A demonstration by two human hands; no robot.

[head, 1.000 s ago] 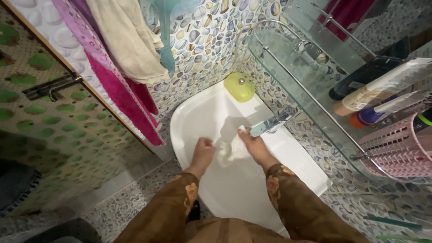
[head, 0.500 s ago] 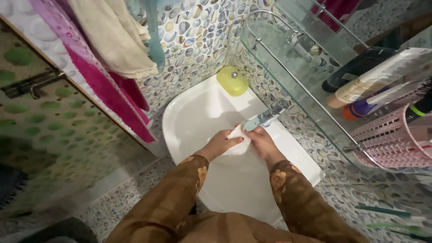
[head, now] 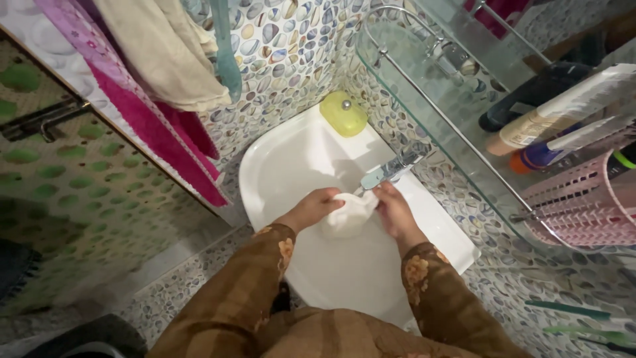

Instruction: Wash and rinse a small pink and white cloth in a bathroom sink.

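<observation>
You are wringing a white cloth [head: 348,213] over the sink [head: 291,159], left hand [head: 311,207] and right hand [head: 392,211] both clenched on it; next, I judge, twist tighter under the tap [head: 391,169].

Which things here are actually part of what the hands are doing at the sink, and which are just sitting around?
In use:
- small white cloth, gripped by left hand and right hand
- white ceramic corner sink
- chrome tap just above the cloth

Lying about:
- yellow lidded soap dish
- pink and beige hanging towels
- glass shelf with bottles
- pink plastic basket
</observation>
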